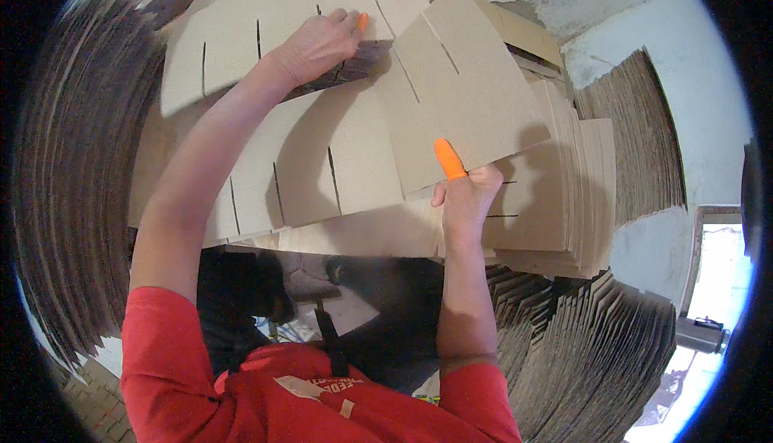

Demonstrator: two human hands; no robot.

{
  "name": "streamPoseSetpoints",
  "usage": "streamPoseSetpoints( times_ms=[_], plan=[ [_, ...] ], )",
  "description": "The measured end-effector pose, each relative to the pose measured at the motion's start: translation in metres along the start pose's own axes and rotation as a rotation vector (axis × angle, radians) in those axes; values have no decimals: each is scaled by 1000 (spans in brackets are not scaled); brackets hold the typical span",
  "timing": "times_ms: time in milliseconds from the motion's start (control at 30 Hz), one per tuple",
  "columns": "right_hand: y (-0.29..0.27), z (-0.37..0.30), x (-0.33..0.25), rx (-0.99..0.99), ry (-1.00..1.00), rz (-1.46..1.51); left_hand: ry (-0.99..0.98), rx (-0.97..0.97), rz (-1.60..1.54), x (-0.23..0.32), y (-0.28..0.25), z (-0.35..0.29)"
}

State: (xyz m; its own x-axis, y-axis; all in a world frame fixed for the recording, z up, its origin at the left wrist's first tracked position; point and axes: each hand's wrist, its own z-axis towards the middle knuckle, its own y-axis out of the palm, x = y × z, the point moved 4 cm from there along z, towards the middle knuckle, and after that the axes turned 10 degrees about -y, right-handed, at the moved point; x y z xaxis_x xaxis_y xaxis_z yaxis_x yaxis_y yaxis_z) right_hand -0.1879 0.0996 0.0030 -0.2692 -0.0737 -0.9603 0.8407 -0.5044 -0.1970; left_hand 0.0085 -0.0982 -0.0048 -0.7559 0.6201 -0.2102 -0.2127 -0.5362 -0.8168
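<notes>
**Angled cardboard sheet being gripped by its near edge**

One angled sheet point(483, 97) of tan cardboard, showing two slots, is lying askew over paler boards, just beyond the right hand point(469, 201). That hand is gripping the sheet's near edge, its thumb pressing on top. The left hand point(318, 43), to the left of the angled sheet, is curling its fingers near the edge of an upper sheet; whether it is gripping that board, one cannot tell. Two orange finger covers are showing, one on the right thumb point(449, 159), one on a left digit point(362, 21).

Good handling is probably calling for light thumb pressure close to the edge and a level board, since slotted card is likely bending or tearing first at its cuts.

Around the angled sheet, one upper sheet point(229, 16) is lying beyond and left, showing four slots; one lower sheet point(250, 161) is lying nearer and left, showing three clear ones. One pale pile point(594, 193) is resting to its right, its boards overlapping too closely for counting. Three dark stacks are standing farther out: one left point(80, 177), one right point(644, 133), one nearer and right point(588, 354).
</notes>
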Motion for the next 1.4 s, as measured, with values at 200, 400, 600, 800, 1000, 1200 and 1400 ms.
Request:
streamPoseSetpoints(
  times_ms=[200,400,600,800,1000,1200,1400],
  plan=[
    [-10,3,15,26,39,-3,13,-6,26,19,-12,-12],
    [-7,6,13,-2,2,33,18,48,53,22,-19,-21],
    [-12,10,25,-72,-93,-29,241,-91,12,72,-48,-35],
    [-15,6,-12,-14,-198,-85,263,-39,-325,125,-99,-58],
    [-22,1,-2,42,-192,-71,-25,-147,-605,117,-113,-65],
    [-19,1,-7,10,-160,-92,-365,108,-12,-6,3,-26],
    [-21,-3,-3,38,-201,-34,-104,-312,109,-20,51,-10]
  ],
)
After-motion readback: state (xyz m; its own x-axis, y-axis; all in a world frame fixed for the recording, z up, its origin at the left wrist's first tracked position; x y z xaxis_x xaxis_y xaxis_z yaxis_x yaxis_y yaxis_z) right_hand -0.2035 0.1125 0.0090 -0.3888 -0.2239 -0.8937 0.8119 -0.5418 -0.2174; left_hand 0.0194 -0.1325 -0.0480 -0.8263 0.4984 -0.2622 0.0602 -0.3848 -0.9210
